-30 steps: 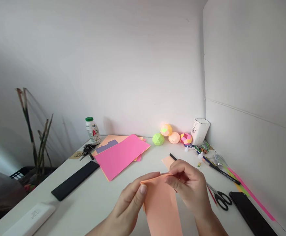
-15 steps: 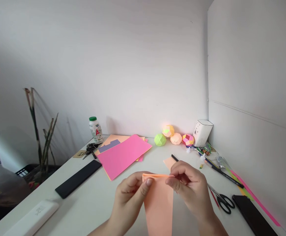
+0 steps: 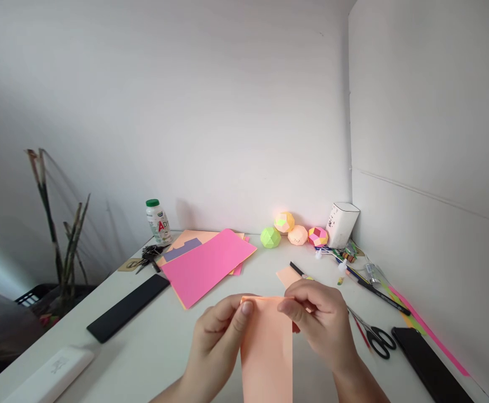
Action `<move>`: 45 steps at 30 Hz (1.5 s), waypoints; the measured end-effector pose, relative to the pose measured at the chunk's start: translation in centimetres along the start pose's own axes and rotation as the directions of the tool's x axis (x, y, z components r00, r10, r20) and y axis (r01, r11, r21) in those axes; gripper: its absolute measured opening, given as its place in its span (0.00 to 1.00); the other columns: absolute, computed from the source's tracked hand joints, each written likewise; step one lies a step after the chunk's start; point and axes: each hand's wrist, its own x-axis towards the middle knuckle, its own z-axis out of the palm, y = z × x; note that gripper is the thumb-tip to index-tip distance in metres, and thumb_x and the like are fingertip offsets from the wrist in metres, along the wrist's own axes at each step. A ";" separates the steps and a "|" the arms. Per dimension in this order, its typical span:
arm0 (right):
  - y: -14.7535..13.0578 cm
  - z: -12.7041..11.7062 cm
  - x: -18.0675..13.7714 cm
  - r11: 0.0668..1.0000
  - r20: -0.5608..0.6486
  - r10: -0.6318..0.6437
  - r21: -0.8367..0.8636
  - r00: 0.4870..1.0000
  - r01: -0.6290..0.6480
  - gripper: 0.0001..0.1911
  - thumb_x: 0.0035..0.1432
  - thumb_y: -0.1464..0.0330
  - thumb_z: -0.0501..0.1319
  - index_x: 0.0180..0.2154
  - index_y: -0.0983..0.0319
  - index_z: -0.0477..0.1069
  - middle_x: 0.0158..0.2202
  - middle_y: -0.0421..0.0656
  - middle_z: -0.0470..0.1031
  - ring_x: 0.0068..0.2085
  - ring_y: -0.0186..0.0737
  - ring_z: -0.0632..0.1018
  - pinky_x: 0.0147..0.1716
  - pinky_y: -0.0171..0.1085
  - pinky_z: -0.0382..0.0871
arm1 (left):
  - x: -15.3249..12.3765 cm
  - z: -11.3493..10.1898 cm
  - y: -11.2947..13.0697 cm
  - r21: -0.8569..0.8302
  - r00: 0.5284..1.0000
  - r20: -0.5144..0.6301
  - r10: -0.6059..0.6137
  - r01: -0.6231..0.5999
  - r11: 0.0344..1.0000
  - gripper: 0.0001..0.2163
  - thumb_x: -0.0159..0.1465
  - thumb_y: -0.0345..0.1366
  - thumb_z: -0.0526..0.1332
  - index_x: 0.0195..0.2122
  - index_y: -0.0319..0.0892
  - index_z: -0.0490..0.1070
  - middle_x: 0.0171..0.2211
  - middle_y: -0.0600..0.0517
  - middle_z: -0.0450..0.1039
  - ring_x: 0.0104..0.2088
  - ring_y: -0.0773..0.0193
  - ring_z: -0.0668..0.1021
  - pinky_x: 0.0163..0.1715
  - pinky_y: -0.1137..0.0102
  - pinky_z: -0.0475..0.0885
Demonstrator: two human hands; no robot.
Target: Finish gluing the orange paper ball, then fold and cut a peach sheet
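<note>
An orange strip of paper (image 3: 267,352) hangs between my two hands, its top edge stretched level and its lower end running out of view. My left hand (image 3: 217,338) pinches the upper left corner, thumb in front and fingers behind. At the upper right corner, my right hand (image 3: 322,322) grips the same edge between thumb and curled fingers. Just beyond the right hand, a smaller orange piece of paper (image 3: 287,276) and a black-ended pen (image 3: 296,268) lie on the table, partly hidden by that hand.
Pink paper sheets (image 3: 211,268) lie at the back left near a white bottle (image 3: 158,224) and a black flat bar (image 3: 127,308). Several paper polyhedra, one green (image 3: 270,237), stand along the wall. Scissors (image 3: 379,340) and a black phone (image 3: 427,364) are at right.
The top edge of the orange paper looks flatter, with less of the fold showing. Both hands keep their grip. The whole view has shifted slightly.
</note>
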 end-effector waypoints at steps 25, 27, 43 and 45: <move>-0.5 -0.8 0.3 0.993 0.144 0.113 -0.050 0.983 -0.107 0.23 0.61 0.62 0.59 0.17 0.61 0.57 0.15 0.35 0.60 0.19 0.29 0.67 0.22 0.31 0.61 | -0.2 0.9 0.6 -0.143 0.977 -0.190 -0.102 0.076 0.987 0.12 0.56 0.46 0.67 0.25 0.42 0.74 0.22 0.55 0.71 0.25 0.69 0.71 0.26 0.78 0.68; -0.5 -0.8 0.3 0.993 0.147 0.109 -0.061 0.983 -0.101 0.23 0.62 0.62 0.59 0.17 0.61 0.58 0.15 0.36 0.61 0.20 0.30 0.67 0.22 0.31 0.61 | -0.1 0.6 0.4 -0.122 0.985 -0.153 -0.085 0.067 0.990 0.11 0.58 0.45 0.65 0.26 0.42 0.74 0.24 0.54 0.73 0.26 0.68 0.72 0.27 0.77 0.69; -0.3 -1.0 0.5 0.992 0.151 0.079 -0.113 0.985 -0.062 0.23 0.62 0.63 0.58 0.17 0.61 0.58 0.16 0.37 0.62 0.21 0.31 0.67 0.23 0.32 0.60 | 0.3 0.2 0.2 -0.203 0.985 -0.104 -0.141 0.118 0.972 0.11 0.56 0.45 0.67 0.26 0.41 0.75 0.24 0.52 0.75 0.26 0.67 0.74 0.29 0.74 0.71; -0.4 -1.0 0.5 0.992 0.154 0.077 -0.106 0.985 -0.061 0.23 0.62 0.63 0.57 0.17 0.61 0.58 0.16 0.37 0.62 0.21 0.32 0.67 0.23 0.32 0.60 | 0.3 0.2 0.4 -0.264 0.974 -0.113 -0.196 0.161 0.951 0.12 0.54 0.44 0.69 0.24 0.41 0.76 0.23 0.52 0.75 0.26 0.66 0.74 0.28 0.73 0.71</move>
